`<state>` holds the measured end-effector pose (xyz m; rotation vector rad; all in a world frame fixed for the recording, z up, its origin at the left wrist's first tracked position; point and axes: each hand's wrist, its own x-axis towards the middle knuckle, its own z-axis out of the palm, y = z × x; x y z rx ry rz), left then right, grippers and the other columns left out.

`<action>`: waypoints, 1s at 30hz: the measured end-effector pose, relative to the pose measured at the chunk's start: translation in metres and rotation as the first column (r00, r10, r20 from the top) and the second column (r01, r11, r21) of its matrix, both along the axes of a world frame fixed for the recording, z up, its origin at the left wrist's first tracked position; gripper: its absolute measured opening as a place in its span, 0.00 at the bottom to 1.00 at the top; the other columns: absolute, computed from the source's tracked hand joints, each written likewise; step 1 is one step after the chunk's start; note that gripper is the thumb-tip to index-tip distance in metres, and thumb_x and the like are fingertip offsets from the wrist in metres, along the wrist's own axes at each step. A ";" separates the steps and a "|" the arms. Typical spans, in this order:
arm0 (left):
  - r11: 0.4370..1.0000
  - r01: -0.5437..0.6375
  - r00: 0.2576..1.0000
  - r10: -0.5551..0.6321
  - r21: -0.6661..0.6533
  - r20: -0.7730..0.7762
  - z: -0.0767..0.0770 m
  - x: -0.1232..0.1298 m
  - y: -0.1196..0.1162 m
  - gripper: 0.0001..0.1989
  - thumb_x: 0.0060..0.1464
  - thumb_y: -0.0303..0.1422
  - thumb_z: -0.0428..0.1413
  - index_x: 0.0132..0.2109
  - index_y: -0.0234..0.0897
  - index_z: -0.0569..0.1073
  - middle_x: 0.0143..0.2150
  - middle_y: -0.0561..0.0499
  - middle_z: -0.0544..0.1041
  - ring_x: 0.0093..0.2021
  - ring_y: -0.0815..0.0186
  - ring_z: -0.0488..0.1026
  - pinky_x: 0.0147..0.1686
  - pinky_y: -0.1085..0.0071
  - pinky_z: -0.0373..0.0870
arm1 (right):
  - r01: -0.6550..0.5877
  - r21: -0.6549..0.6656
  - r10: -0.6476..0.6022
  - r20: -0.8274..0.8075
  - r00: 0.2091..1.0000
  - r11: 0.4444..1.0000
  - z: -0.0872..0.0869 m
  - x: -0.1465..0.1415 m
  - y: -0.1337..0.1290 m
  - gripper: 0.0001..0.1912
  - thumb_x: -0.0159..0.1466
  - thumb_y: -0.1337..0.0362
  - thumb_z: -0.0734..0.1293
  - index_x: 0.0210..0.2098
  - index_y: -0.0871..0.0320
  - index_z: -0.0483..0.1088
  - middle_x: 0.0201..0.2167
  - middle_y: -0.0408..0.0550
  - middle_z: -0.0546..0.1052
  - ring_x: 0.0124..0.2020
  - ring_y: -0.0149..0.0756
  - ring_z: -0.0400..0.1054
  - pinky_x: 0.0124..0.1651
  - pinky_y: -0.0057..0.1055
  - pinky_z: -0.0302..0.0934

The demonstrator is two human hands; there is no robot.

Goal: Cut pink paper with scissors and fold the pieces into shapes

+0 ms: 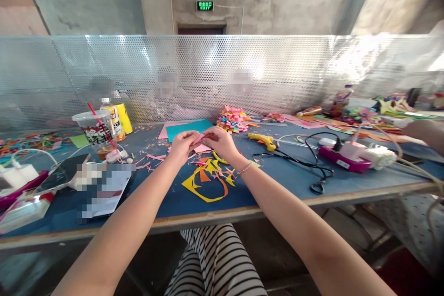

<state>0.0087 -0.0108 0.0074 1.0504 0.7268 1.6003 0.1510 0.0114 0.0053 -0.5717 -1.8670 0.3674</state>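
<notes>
Over the blue table, my left hand [185, 144] and my right hand [218, 138] meet with fingertips pinched on a small piece of pink paper [199, 139]. Both hands are closed on it; its exact shape is partly covered by the fingers. Behind them lies a teal paper sheet [185, 130] on top of a pink sheet [163, 132]. Just past my right hand sits a ball-like cluster of folded pink paper [233, 119] with some blue and yellow bits. Yellow and orange paper offcuts [208, 194] are scattered between my forearms.
At left stand a plastic cup [93, 129] with a red straw, a bottle [116, 122] and a phone [107, 192]. To the right are a yellow glue gun [262, 140], black cables [314, 166] and a purple power strip [343, 159]. A perforated metal screen [208, 78] runs behind the table.
</notes>
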 end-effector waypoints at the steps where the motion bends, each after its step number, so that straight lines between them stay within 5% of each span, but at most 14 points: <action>1: 1.000 -0.004 1.000 0.004 -0.001 -0.001 0.000 0.000 0.001 0.10 0.35 0.29 0.62 0.29 0.31 0.71 0.26 0.52 0.73 0.29 0.71 0.71 0.37 0.68 0.70 | -0.007 -0.023 0.007 -0.003 1.000 1.000 -0.001 0.000 0.001 0.07 0.54 0.66 0.63 0.33 0.58 0.69 0.31 0.46 0.70 0.33 0.31 0.66 0.36 0.29 0.62; 16: 0.999 -0.029 0.999 0.030 0.019 -0.030 -0.002 0.001 0.002 0.11 0.34 0.31 0.62 0.29 0.31 0.71 0.26 0.52 0.73 0.28 0.71 0.71 0.36 0.68 0.70 | -0.024 -0.067 0.023 -0.015 1.000 0.997 -0.001 0.000 0.001 0.08 0.54 0.62 0.64 0.31 0.59 0.70 0.31 0.47 0.71 0.34 0.31 0.66 0.37 0.29 0.62; 22: 0.997 -0.044 0.997 0.048 0.062 -0.060 -0.002 0.001 0.001 0.12 0.34 0.32 0.62 0.29 0.31 0.71 0.26 0.51 0.73 0.28 0.71 0.71 0.36 0.67 0.70 | -0.124 -0.179 0.106 -0.109 0.988 0.976 -0.004 -0.003 0.003 0.14 0.51 0.59 0.66 0.36 0.58 0.69 0.32 0.47 0.73 0.34 0.32 0.67 0.39 0.30 0.62; 30: 0.986 -0.095 0.977 0.118 0.136 -0.176 -0.003 0.002 0.002 0.14 0.33 0.36 0.62 0.29 0.32 0.71 0.23 0.50 0.73 0.26 0.68 0.72 0.34 0.66 0.70 | -0.188 -0.328 0.131 -0.188 0.973 0.926 0.000 -0.003 0.004 0.11 0.50 0.59 0.66 0.30 0.59 0.70 0.28 0.45 0.73 0.30 0.30 0.67 0.36 0.28 0.62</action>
